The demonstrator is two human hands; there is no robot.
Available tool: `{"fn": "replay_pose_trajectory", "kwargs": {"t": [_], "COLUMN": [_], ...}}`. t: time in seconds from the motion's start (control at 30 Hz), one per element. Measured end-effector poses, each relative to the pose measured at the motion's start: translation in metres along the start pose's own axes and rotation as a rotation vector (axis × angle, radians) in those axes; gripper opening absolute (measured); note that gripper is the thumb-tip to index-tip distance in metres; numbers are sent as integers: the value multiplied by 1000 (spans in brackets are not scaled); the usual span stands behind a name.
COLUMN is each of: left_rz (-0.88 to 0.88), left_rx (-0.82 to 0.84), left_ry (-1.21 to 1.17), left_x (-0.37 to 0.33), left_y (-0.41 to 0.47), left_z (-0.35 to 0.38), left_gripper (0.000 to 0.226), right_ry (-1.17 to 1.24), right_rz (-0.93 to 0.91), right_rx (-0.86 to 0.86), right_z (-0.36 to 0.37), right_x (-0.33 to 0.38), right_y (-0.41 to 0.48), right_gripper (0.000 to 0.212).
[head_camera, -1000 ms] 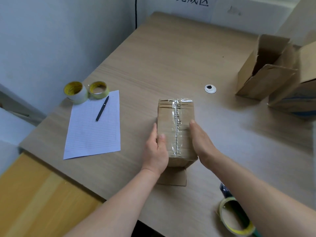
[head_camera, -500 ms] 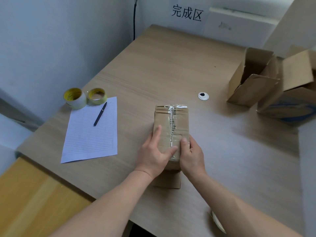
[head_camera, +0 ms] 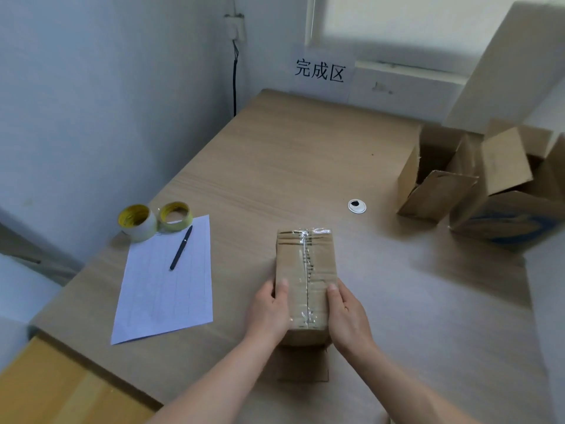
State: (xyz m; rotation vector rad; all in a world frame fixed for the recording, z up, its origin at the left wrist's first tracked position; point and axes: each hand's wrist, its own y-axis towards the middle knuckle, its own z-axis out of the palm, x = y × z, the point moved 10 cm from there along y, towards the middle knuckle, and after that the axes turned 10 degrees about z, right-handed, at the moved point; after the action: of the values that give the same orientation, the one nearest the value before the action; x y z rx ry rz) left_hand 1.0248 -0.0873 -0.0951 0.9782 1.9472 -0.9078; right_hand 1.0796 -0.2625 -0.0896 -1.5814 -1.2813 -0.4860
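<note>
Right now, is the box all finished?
Nearly. The tape already seals the top seam of the box. The left hand and right hand grip its near end. Probably left: carrying it to the far end of the table, by the wall sign.

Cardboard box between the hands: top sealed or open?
Shut: the cardboard box has its top flaps meeting, with clear tape along the seam.

On your table point(head_camera: 290, 154), take the lined sheet point(head_camera: 159, 295) as your landmark. A black pen point(head_camera: 181, 251) lies on its far half. A fat tape roll point(head_camera: 137, 222) and a thinner tape roll point(head_camera: 176, 216) sit at its far edge. A white grommet point(head_camera: 356, 206) lies well to its right, with open cartons point(head_camera: 437, 185) farther right.
</note>
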Motion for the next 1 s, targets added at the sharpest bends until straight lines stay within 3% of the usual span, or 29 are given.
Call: {"fn": "replay_pose_trajectory", "kwargs": {"t": [0.17,0.27,0.43,0.6,0.67,0.77,0.83,0.9,1.0], "left_rz": [23,133,392,588,534,252,144,159,229], "left_rx": [165,162,41,-19,75,260,344,386,366], "left_ry": [-32,-18,-147,-220,-274,-486,-637,-707,-715], "left_x": [-39,-77,-139,-142,-125,-99,-105,-121,-131], "left_y": [39,66,88,91,98,102,103,108,123], "left_z": [-3,-9,-14,-8,3,25,38,45,46], "left_gripper": [33,47,50,41,31,28,22,21,25], "right_ry": [-26,215,538,1032,1060,1023,1035,1033,744], "right_rz": [65,68,43,139,206,236,199,131,-23], "right_rx": [-8,-10,-73,-43,-82,-96,-47,-24,-130], "right_z": [-11,-29,-63,-76,-80,-82,-82,-88,-108], "right_x": [21,52,83,55,30,5,12,28,46], "right_y": [11,24,44,65,72,77,75,77,83], "right_gripper": [30,31,47,33,49,75,72,62,56]}}
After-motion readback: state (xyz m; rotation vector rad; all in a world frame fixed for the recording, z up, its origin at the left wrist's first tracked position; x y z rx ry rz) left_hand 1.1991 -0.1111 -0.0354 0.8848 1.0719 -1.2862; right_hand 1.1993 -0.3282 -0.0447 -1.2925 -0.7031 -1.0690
